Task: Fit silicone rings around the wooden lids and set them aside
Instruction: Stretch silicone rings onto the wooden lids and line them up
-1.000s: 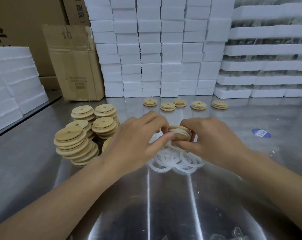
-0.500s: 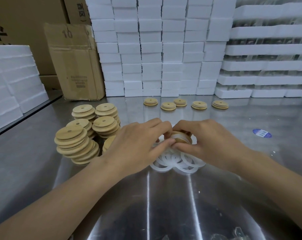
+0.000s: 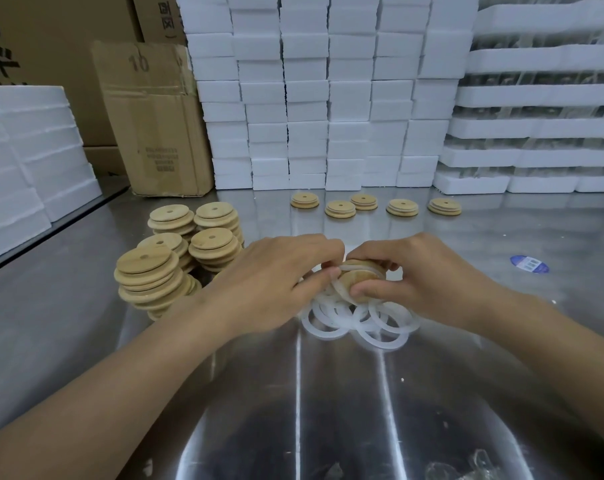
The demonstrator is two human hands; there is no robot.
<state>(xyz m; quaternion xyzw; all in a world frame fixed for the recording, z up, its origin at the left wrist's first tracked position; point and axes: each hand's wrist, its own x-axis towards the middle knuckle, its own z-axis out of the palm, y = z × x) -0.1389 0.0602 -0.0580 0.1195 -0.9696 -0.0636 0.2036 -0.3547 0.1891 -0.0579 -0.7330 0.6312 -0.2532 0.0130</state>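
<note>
Much of the wooden lid (image 3: pixel 361 279) is hidden. The left hand (image 3: pixel 269 282) covers its left edge and the right hand (image 3: pixel 428 278) wraps its right side, so only the front rim and a strip of the top show between them. The left wrist also blocks a low stack among the stacks of bare lids (image 3: pixel 176 251), and both hands hide the far part of the loose ring pile (image 3: pixel 359 323). The silicone ring (image 3: pixel 359 268) shows as a white band across the lid's upper edge; whether it is seated all round cannot be told. The lid is held tilted just above the ring pile on the steel surface (image 3: pixel 328 393). The left fingers (image 3: pixel 328 271) pinch the ring against the rim at the left. The right thumb presses the front face while the other right fingers curl over the top. Five ringed lids (image 3: pixel 373 206) lie in a row well beyond, near the white foam blocks (image 3: pixel 328 98). Some clear scraps (image 3: pixel 467 467) at the bottom edge are cut off and hard to make out.
</note>
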